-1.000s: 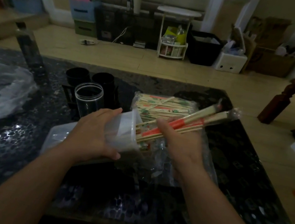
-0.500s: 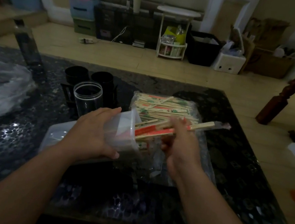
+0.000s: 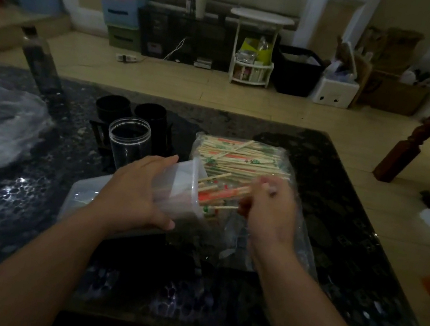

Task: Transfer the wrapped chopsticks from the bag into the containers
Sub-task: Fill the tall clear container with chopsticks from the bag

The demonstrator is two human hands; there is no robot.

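Partway: left hand (image 3: 134,191) grips tilted container (image 3: 183,183), right hand (image 3: 270,215) pinches chopstick bundle (image 3: 215,195) half inside its mouth. Most stock lies in bag (image 3: 199,143) behind; clear jar (image 3: 130,139) looks empty — much left.

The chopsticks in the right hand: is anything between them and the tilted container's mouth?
Nothing visible. The left hand holds the container tilted, its mouth toward the right hand, and the chopsticks already reach into it.

Frosted, milky plastic on the container (image 3: 181,185), smooth. Pale wood chopsticks (image 3: 216,196) in thin glossy wrap, a crinkly clear plastic bag (image 3: 301,235), a clear smooth jar (image 3: 130,142) — and the dark tabletop (image 3: 342,214), polished, speckled, catching glare.
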